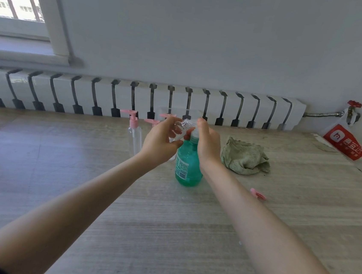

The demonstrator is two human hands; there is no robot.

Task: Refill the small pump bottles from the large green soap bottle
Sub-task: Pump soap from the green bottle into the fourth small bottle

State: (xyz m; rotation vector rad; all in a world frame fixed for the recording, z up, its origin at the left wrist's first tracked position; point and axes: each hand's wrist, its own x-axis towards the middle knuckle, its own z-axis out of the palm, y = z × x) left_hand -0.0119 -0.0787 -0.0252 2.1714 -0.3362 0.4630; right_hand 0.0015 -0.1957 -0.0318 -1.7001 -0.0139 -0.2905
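The step in hand, as I judge it, is to pump soap from the green soap bottle into one small bottle. The green soap bottle stands upright on the worktop, near the middle, with a good amount of green liquid inside. The left hand is clamped around a small clear bottle, which has no pump on it and is tilted, with its open neck pointing toward the white pump head of the big bottle. The right hand is curled over this pump head, thumb up; it hides the nozzle, so I cannot tell if the neck is already under it.

To do this well, the open neck should sit directly under the nozzle, touching it or just beside it, before any press. The presses should be slow and full, because thick soap can miss a narrow neck easily. The small bottle should not be tilted so much that soap runs out again.

Behind the hands stands another pump bottle with a pink top, and more pink tops show next to it. A loose pink pump lies on the worktop at the right; probably it belongs to the bottle in the hand. A green cloth lies near for drips.
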